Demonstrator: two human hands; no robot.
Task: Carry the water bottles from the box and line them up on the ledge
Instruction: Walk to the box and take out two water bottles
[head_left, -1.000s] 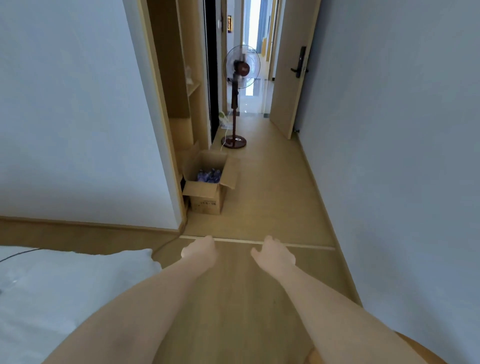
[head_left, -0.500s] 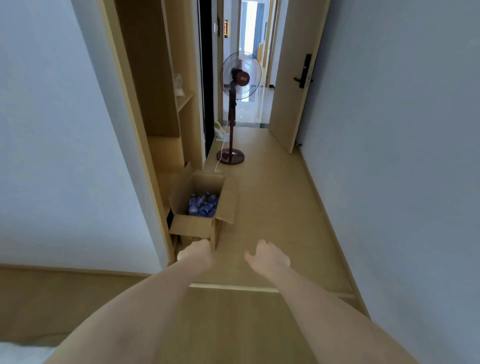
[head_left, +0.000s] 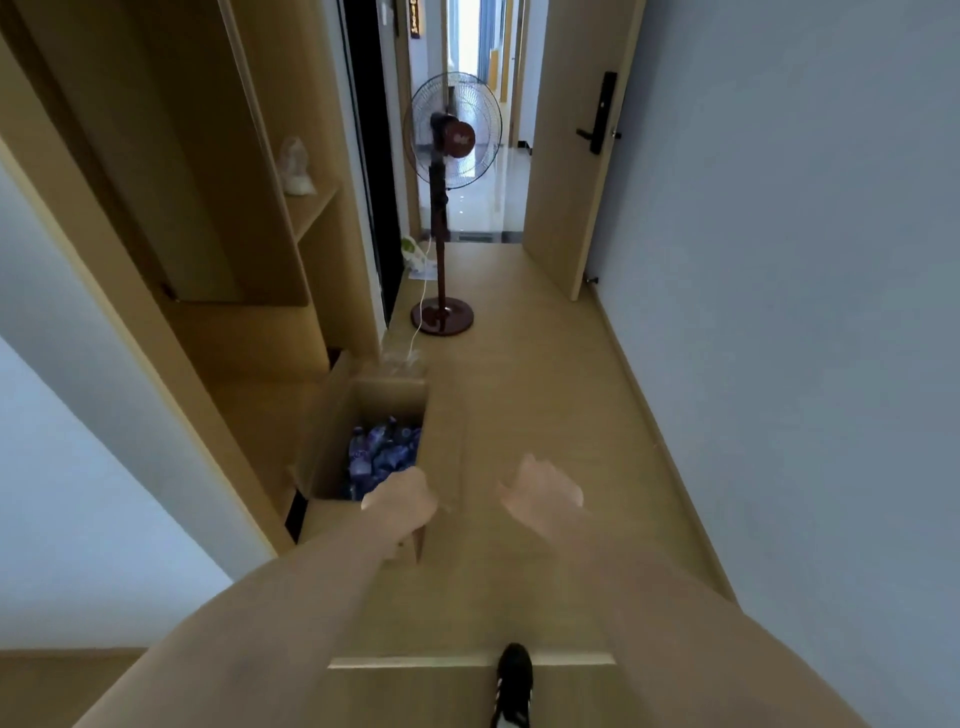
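Note:
An open cardboard box (head_left: 332, 452) stands on the wooden floor against the left wall unit. Several water bottles with blue-purple labels (head_left: 382, 454) lie inside it. My left hand (head_left: 402, 501) hangs in front of the box's near right corner with its fingers loosely curled, holding nothing. My right hand (head_left: 543, 493) is stretched out to the right of the box over bare floor, fingers relaxed and empty. Neither hand touches the box or the bottles. No ledge with bottles is in view.
A dark red pedestal fan (head_left: 449, 208) stands in the corridor behind the box, its white cable trailing on the floor. A wooden shelf unit (head_left: 260, 249) lines the left side. An open door (head_left: 576, 156) is at the right. My black shoe (head_left: 511, 680) steps over a floor threshold.
I have walked forward down the corridor, so the box and fan are much nearer. The bed at the lower left has left the view. Both hands stay empty and stretched ahead.

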